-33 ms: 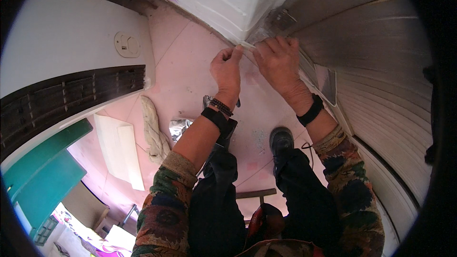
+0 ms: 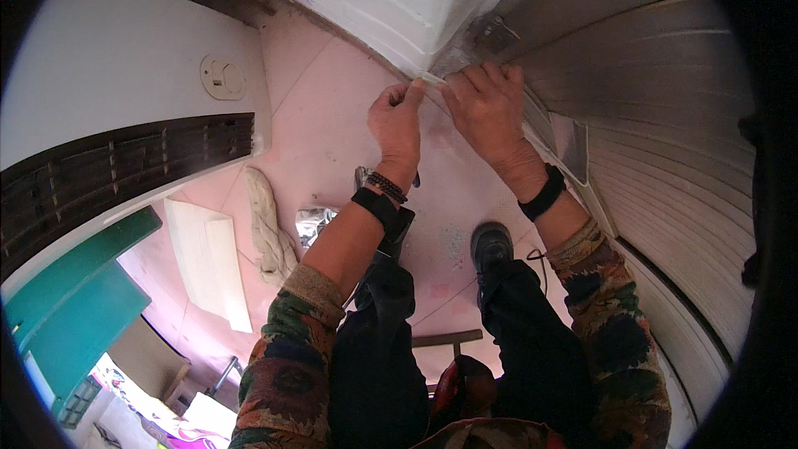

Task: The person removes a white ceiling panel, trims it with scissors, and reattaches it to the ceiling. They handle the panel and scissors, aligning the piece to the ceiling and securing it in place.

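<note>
Head view: patterned sleeves [image 2: 291, 349] lay nearest, a black band [image 2: 544, 193] around each wrist. Left hand [image 2: 395, 125] had thumb and forefinger pinched on one end of a pale strip [image 2: 431, 78]; right hand [image 2: 486, 112], fingers curled, gripped the other end, partly hiding it. Strip sat just beside the tip of a white corner [image 2: 399, 8]; could not tell if touching. Below, pink floor [image 2: 332, 83] bore a beige cloth [image 2: 268, 229] and white panel [image 2: 208, 262].
</note>
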Tool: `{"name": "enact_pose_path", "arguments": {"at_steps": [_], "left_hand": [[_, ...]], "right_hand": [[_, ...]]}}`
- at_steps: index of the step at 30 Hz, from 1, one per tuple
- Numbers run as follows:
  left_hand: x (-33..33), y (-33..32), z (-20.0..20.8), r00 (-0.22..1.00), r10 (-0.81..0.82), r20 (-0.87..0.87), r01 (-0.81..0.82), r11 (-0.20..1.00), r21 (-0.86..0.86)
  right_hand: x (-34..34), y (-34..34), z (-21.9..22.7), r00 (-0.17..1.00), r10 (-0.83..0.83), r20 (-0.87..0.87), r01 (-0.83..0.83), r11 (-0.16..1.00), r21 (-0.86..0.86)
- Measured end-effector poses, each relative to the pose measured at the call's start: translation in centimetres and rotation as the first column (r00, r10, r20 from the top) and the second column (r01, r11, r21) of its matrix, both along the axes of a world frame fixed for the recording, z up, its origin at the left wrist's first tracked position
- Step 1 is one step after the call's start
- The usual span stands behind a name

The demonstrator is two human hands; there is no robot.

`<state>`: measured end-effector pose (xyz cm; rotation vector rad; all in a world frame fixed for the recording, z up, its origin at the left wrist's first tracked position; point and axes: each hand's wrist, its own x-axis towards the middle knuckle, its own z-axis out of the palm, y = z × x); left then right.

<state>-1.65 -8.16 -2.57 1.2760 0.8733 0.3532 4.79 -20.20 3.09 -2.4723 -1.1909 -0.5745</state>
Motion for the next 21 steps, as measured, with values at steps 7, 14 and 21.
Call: {"name": "enact_pose_path", "arguments": {"at_steps": [7,14,21], "left_hand": [[0.0,0.3,0.2,1.000,-0.024,-0.006,0.024,1.000,-0.002],[-0.1,0.7,0.4,0.989,-0.092,-0.118,0.094,0.995,0.016],[-1.4,1.0,-1.6,0.997,-0.068,0.022,0.067,0.994,0.081]], "right_hand": [[0.2,0.3,0.2,1.000,0.011,0.006,-0.011,1.000,0.008],[0.2,0.4,0.4,1.000,-0.008,-0.009,0.007,1.000,-0.025],[-1.6,0.3,0.6,0.998,0.048,0.041,-0.048,0.999,0.000]]}}
